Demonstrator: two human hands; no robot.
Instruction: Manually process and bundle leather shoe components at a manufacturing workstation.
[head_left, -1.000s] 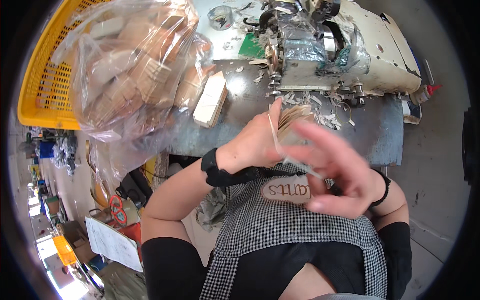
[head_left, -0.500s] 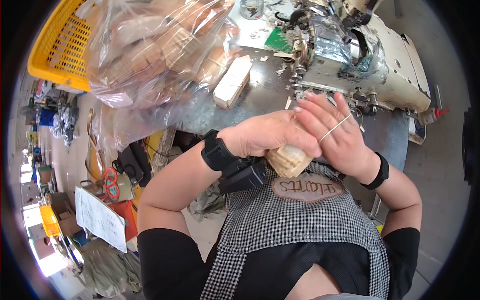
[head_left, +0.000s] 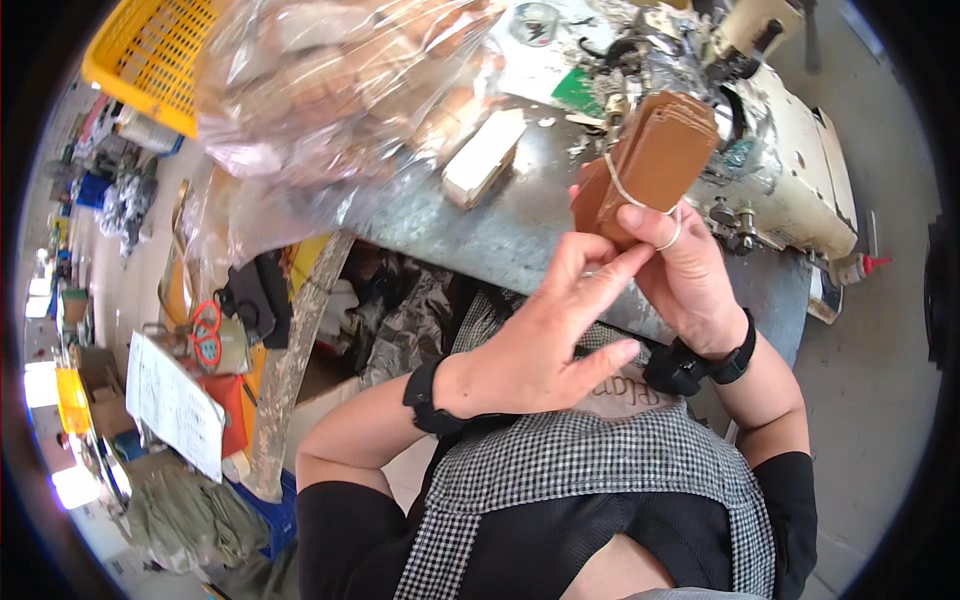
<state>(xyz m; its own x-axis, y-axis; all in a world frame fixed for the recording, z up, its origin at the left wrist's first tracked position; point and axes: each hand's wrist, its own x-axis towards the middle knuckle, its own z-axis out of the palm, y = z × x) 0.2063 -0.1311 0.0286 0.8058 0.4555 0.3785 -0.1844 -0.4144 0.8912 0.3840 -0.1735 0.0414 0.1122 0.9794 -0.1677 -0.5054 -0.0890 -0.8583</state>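
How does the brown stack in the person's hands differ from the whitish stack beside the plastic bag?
Colour: the brown stack shows a brown upper face; the whitish stack a pale one.
Pose: the brown stack is held up in the right hand, while the whitish stack lies on the metal tabletop.
Shared: both are bundles of flat, elongated pieces.

Cannot see most fingers of the right hand (head_left: 688, 275) behind the brown stack (head_left: 660, 155), nor all of the pale machine (head_left: 805, 165). Cannot follow the yellow basket (head_left: 150, 62) or clear plastic bag (head_left: 310, 165) past the top edge, nor tell apart the pieces (head_left: 340, 85) behind its glare. Cannot read tiny marks on the white sheet (head_left: 175, 410), nor the apron patch (head_left: 625, 396) part-covered by the left hand (head_left: 535, 345)
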